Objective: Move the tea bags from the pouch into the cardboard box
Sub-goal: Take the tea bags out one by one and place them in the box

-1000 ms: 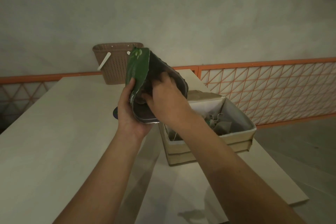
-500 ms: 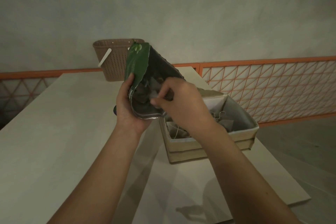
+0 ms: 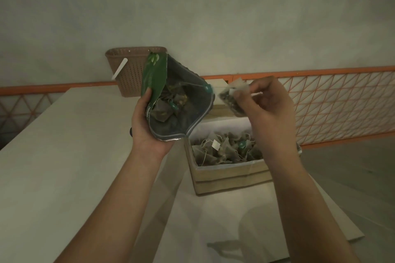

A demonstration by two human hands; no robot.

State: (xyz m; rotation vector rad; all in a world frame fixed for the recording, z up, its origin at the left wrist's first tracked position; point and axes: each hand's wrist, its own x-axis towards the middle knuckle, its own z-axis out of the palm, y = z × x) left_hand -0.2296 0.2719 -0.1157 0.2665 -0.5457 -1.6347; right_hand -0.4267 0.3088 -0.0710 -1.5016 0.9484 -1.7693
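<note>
Dim grey wall and orange railing (image 3: 320, 72) sit behind the pale bench (image 3: 53, 166). My right hand (image 3: 269, 111) pinches one tea bag (image 3: 232, 100) above the cardboard box (image 3: 226, 179), where more tea bags (image 3: 224, 151) lie. My left hand (image 3: 147, 132) grips the open green pouch (image 3: 171, 100) just left of the box, near a brown basket (image 3: 130, 70).

We can read no words, brands or numbers anywhere. The green pouch (image 3: 154, 79) bears only a pale leaf picture near its top, with no lettering we can make out. The small white tag (image 3: 216, 145) among the tea bags in the cardboard box (image 3: 226, 175) looks blank, and the green tags (image 3: 242, 144) there are too small and dim to tell.
</note>
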